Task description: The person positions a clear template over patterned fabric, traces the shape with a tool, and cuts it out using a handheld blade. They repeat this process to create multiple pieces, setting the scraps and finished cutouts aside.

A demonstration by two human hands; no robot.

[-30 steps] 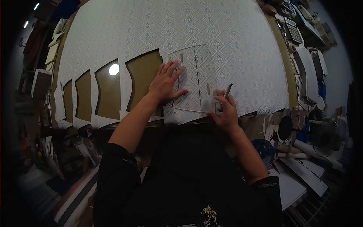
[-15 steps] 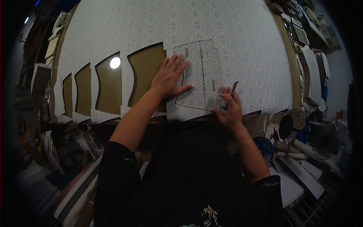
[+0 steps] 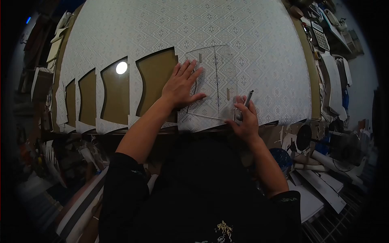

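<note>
A clear template [image 3: 206, 81] with dark lines on it lies on the pale patterned fabric [image 3: 267, 52]. My left hand [image 3: 181, 86] rests flat on the template's left edge, fingers spread. At its lower right corner is my right hand [image 3: 246, 119], with a dark pen-like tool [image 3: 249, 97] held in its curled fingers and the thumb touching the template's bottom edge. Left of the template, several curved shapes are cut out of the fabric, and the brown tabletop [image 3: 156, 77] shows through them.
A calculator [image 3: 320, 37] and a roll of tape [image 3: 297, 12] sit along the right edge of the table. Papers [image 3: 310, 198] and a dark fan [image 3: 304, 137] stand below on the right. Stacked card [image 3: 41, 83] lies at the far left.
The whole view has shifted slightly. Both hands stay in nearly the same place on the template, and the template lies as before on the fabric.
</note>
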